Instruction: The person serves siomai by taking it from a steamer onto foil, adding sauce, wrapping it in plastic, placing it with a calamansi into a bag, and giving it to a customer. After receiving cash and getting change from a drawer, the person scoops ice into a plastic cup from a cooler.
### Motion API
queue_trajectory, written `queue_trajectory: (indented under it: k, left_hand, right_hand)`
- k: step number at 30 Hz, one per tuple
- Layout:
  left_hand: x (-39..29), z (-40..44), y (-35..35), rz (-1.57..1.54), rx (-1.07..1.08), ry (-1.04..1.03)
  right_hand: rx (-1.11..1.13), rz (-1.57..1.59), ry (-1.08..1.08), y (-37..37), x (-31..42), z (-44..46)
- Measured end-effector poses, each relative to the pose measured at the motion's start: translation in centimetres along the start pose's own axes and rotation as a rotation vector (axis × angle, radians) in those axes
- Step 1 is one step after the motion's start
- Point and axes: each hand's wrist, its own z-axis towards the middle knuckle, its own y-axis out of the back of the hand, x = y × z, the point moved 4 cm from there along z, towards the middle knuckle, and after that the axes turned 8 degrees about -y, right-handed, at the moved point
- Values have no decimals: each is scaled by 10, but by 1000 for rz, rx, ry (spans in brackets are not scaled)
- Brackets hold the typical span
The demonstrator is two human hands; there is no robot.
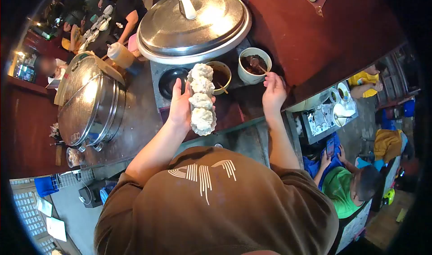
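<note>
My left hand (180, 107) is wrapped around the side of a narrow tray (204, 131) with a scalloped edge. Several pale steamed dumplings (201, 98) lie in a row on it. With closed fingers, my right hand (274, 95) grips the handle of a spoon (262, 69). The spoon's bowl dips into dark, chunky sauce inside a white tub (253, 78). Behind the dumplings, partly covered by them, stands a pot of brown sauce (221, 77) with its own spoon. A black bowl (172, 82) sits just beyond my left hand.
A large round pot with a metal lid (193, 23) stands at the back of the counter. To the left are a lidded steel steamer (92, 104) and a squeeze bottle (120, 55). People are in view at upper left, and a seated person (346, 187) is at right.
</note>
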Motion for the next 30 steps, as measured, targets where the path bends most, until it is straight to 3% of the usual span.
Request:
queue_trajectory:
  k: [3, 10, 17, 25, 30]
  left_hand:
    - [1, 2, 1, 5, 9, -8]
    - [6, 4, 2, 9, -18, 6]
    - [11, 3, 8, -23, 42, 27]
    - [12, -4, 10, -50, 33, 38]
    - [10, -11, 9, -7, -47, 39]
  right_hand:
    - [119, -100, 62, -13, 13, -3]
    - [-73, 134, -172, -2, 12, -9]
    - [-119, 250, -217, 14, 46, -16]
    - [185, 456, -105, -12, 113, -63]
    - [318, 197, 149, -26, 131, -80]
